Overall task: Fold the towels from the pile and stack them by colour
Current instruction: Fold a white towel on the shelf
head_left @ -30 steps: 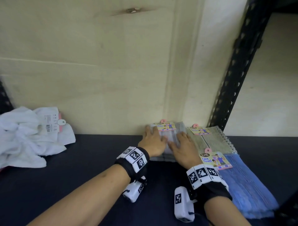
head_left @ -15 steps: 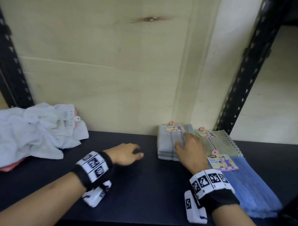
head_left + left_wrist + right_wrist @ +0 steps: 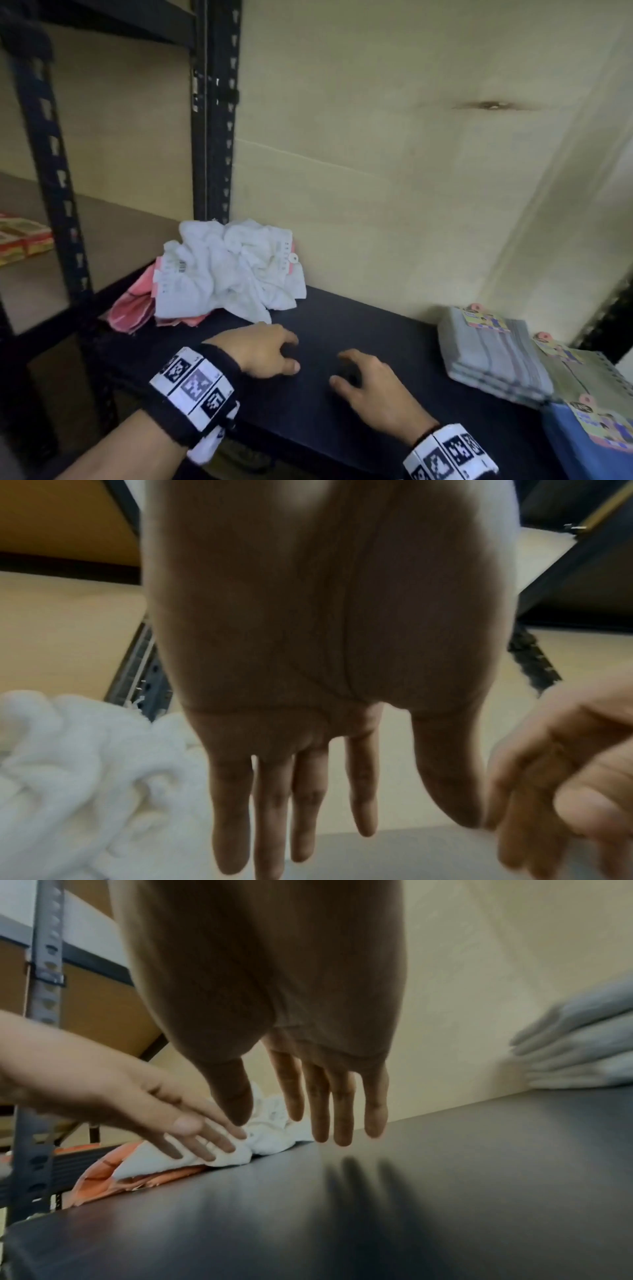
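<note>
A crumpled pile of white towels (image 3: 236, 270) lies over pink ones (image 3: 132, 308) at the back left of the dark shelf (image 3: 359, 329). At the right sit a folded grey stack (image 3: 493, 356), a folded green towel (image 3: 592, 380) and a blue one (image 3: 589, 448), each with a paper tag. My left hand (image 3: 270, 353) hovers just in front of the white pile, fingers straight and empty. My right hand (image 3: 363, 380) hangs beside it over the bare shelf, fingers relaxed and empty. In the left wrist view the white towels (image 3: 78, 780) lie left of my fingers (image 3: 270, 818).
Black slotted uprights (image 3: 212, 113) stand behind the pile and another (image 3: 48, 164) at the far left. A plywood wall (image 3: 394, 178) backs the shelf. Coloured boxes (image 3: 20, 240) sit on the neighbouring shelf to the left.
Both hands have left the grey stack and moved left across the shelf toward the white pile. My view has swung left with them.
</note>
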